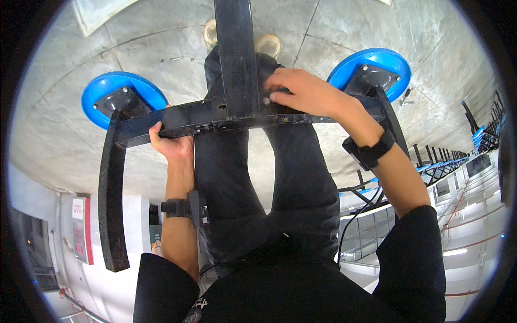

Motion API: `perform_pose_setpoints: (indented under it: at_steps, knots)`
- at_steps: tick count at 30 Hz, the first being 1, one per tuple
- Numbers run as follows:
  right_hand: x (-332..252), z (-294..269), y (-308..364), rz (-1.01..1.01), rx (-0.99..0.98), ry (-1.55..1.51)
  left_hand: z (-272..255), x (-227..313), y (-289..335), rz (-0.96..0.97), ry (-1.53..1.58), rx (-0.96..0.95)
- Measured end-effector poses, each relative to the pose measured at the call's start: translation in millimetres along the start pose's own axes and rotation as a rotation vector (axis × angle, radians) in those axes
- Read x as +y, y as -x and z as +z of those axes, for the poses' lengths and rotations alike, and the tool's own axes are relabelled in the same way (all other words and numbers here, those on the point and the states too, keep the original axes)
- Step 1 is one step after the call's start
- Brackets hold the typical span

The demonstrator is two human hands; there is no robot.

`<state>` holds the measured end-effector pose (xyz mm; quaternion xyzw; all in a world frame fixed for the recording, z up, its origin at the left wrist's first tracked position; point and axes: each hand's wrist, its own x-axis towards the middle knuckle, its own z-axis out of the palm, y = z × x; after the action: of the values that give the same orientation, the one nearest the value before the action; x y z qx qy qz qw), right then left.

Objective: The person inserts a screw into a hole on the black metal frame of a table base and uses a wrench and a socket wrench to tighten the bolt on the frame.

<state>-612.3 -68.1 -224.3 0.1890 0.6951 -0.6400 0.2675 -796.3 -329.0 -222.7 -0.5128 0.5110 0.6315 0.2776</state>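
Observation:
A black metal frame lies across my legs, its crossbar joined to a thick beam that runs away from me. Two round blue seats are fixed at its ends, undersides showing with black bolted plates. My left hand wraps round the crossbar left of the beam, most of its fingers hidden behind it. Just right of the beam, my right hand has curled fingers and a thumb at a small metal bolt by the joint. On the joint's left side a bracket hole shows.
Small metal pieces lie on the grey concrete floor, and more fasteners lie beside the right seat. Similar frames with blue seats stand in a row at the right. A red box is at the left wall.

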Motion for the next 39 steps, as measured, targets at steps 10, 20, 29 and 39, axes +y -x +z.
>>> perform_pose_setpoints:
  at_steps: [10,20,29,39]
  knots:
    - [28,8,18,0.478,-0.297,0.224,14,-16,12,0.033,-0.021,-0.051]
    - [25,6,23,0.508,-0.153,0.152,19,-21,15,-0.005,-0.039,-0.018]
    - [6,-7,9,-0.004,-0.049,0.042,15,-20,13,0.020,-0.038,0.025]
    - [13,-3,7,-0.116,-0.089,0.109,13,-19,13,0.042,-0.049,0.018]
